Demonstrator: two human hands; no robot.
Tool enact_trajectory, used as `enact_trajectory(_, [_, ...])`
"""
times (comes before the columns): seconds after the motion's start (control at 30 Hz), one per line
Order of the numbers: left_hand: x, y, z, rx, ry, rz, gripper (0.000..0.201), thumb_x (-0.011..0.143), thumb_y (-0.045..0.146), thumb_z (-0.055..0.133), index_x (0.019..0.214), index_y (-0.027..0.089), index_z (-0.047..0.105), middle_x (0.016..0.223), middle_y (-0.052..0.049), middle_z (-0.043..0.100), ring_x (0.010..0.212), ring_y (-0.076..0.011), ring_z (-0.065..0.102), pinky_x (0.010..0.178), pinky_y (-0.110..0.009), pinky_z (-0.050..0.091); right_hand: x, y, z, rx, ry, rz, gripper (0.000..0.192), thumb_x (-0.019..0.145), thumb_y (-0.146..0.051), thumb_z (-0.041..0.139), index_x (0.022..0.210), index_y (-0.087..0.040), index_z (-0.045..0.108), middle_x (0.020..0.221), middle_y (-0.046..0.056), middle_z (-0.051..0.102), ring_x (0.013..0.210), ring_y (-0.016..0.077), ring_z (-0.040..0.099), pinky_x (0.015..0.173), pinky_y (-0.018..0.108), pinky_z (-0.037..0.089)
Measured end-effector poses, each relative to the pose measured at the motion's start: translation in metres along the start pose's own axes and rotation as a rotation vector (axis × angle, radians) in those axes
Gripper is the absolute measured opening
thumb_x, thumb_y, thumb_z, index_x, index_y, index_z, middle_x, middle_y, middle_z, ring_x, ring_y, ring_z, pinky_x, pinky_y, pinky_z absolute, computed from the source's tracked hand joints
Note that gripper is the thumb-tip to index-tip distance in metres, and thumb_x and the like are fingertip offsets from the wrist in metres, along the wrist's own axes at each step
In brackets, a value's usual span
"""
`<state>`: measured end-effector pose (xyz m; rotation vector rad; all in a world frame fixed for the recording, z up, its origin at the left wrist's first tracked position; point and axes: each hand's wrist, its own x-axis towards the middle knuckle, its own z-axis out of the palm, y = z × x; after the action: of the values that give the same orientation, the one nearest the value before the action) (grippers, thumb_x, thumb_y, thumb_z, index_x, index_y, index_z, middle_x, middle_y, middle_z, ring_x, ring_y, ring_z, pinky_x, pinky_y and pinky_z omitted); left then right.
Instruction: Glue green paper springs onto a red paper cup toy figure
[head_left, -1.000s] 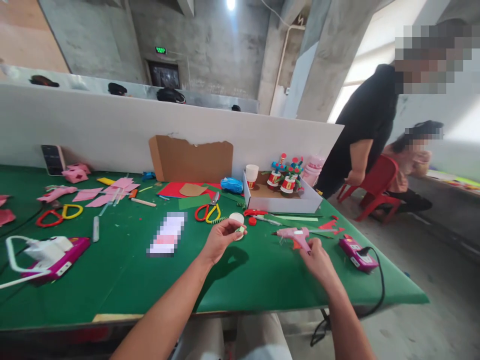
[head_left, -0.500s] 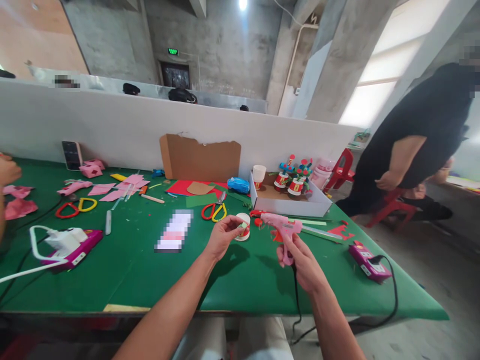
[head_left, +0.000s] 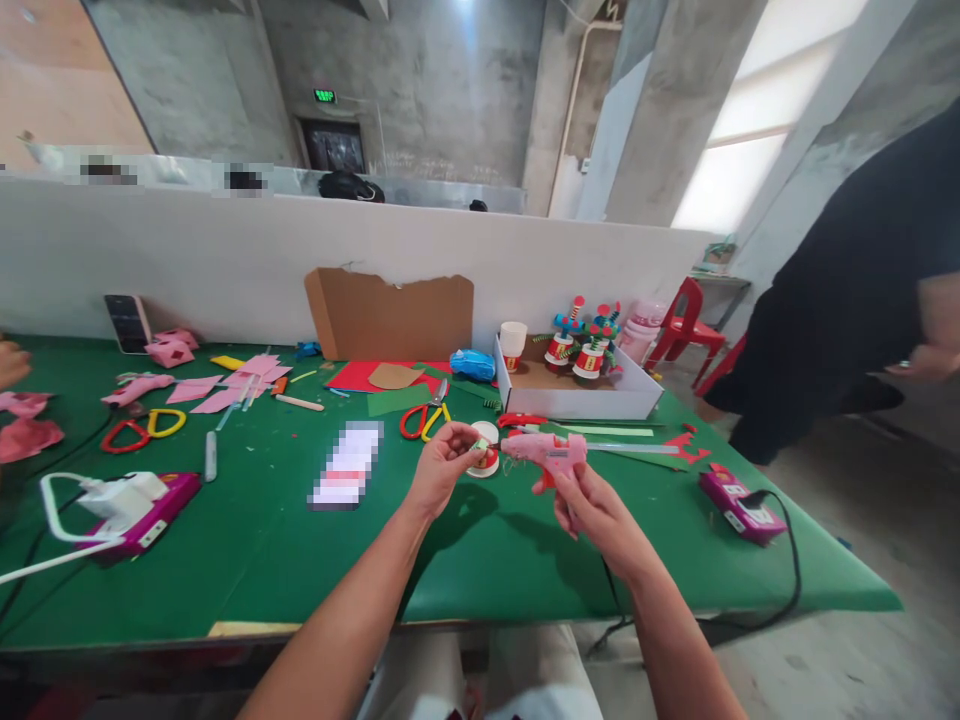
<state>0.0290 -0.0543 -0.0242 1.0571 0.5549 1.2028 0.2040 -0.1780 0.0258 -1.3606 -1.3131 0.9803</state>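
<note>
Head camera, and both hands are busy over the green-covered worktop, between its near and far edges! Left hand: thumb and fingers pinch a small pale-green piece, too tiny to make out further. Right hand: fingers wrap the handle of a pink plastic glue gun, a clear glue stick poking out behind towards the worktop's right edge. Its dark nozzle points straight at the piece, right up close; touching or not, I cannot tell. Just beyond those pinching fingers, partly hidden, a red-and-white paper cup stands on the worktop. Over by the far edge, right side, a white cardboard box carries small colourful cup figures. Scissors with red and yellow handles lie beyond the left hand; a purple power strip sits by the right edge.
</note>
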Motion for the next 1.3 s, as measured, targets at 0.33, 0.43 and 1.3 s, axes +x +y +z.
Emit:
enact_trajectory(0.33, [-0.0010, 0.0010, 0.0009, 0.009, -0.010, -0.001, 0.041, 0.054, 0.029, 0.087, 0.082, 0.016, 0.060, 0.077, 0.001, 0.067, 0.070, -0.0108, 0.063, 0.069, -0.023, 0.050, 0.0015, -0.0073, -0.0018, -0.030, 0.004, -0.009, 0.054, 0.081, -0.071, 0.051, 0.086, -0.018, 0.055, 0.062, -0.003, 0.049, 0.046, 0.0077, 0.042, 0.041, 0.022, 0.036])
enact_trajectory(0.43, [-0.0012, 0.0009, 0.0011, 0.009, -0.009, -0.006, 0.041, 0.053, 0.028, 0.087, 0.082, 0.016, 0.060, 0.076, 0.001, 0.067, 0.070, -0.0113, 0.063, 0.067, -0.023, 0.050, 0.0023, -0.0055, -0.0017, -0.036, 0.004, -0.012, 0.054, 0.081, -0.071, 0.050, 0.085, -0.018, 0.054, 0.065, -0.002, 0.051, 0.046, 0.0076, 0.043, 0.041, 0.022, 0.036])
enact_trajectory(1.3, [-0.0018, 0.0024, 0.0021, 0.036, -0.027, 0.001, 0.042, 0.055, 0.030, 0.087, 0.083, 0.017, 0.058, 0.077, 0.001, 0.067, 0.070, -0.0117, 0.064, 0.068, -0.024, 0.052, 0.0029, -0.0050, -0.0019, -0.116, -0.007, -0.020, 0.051, 0.084, -0.069, 0.046, 0.077, -0.019, 0.053, 0.051, -0.006, 0.044, 0.043, 0.0086, 0.041, 0.042, 0.022, 0.034])
